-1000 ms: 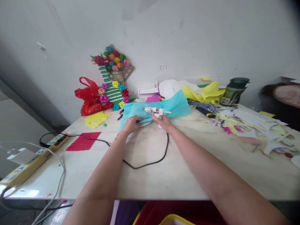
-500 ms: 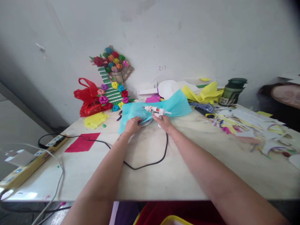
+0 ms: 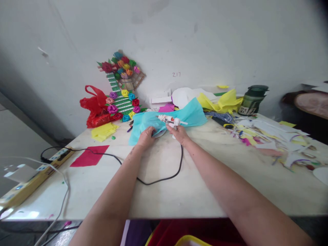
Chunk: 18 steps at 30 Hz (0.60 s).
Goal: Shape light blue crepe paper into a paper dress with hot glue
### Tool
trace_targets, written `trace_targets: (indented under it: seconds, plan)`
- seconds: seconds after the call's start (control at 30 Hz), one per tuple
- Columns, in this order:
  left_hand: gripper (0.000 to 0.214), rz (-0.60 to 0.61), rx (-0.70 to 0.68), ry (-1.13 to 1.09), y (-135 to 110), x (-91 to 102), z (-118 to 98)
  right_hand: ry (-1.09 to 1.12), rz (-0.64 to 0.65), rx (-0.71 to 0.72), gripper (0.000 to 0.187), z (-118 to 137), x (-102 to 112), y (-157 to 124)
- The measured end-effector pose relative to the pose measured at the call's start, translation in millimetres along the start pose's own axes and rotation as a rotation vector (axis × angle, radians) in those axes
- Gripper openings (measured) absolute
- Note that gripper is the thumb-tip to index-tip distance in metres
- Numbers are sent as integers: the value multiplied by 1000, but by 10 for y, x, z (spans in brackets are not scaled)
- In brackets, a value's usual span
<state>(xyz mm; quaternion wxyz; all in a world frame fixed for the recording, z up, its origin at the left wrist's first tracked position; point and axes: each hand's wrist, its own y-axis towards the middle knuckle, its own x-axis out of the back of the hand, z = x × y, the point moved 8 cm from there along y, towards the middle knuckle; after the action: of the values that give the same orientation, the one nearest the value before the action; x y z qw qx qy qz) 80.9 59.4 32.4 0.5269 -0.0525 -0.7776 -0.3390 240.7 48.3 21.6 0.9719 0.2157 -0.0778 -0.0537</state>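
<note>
Your right hand grips the white glue gun, its nozzle pointing left above the blue sheet. Your left hand pinches the sheet's near edge.

Pale table, blue sheet, red sheet

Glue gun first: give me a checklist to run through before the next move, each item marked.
1. Glue gun in the right hand: ok.
2. Glue stick in its rear: ok, a length sticks out.
3. Left hand gripping the blue sheet: cannot tell; it touches the near edge, fingertips partly hidden.
4. Black cord reaching the power strip: ok.
5. Cord clear of the arms: not ok, it passes beneath the left forearm.
6. Nozzle hot: cannot tell.
</note>
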Motion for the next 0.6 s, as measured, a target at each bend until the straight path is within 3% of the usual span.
trace_targets:
  seconds: [0.2,0.6]
  plan:
    - [32,35,-35,-55,19,-15,46,1,-4,6,46,-1,5,-3]
    - [36,97,-55,159,-21,-38,-125,-38,-5,32,45,-9,3,-9]
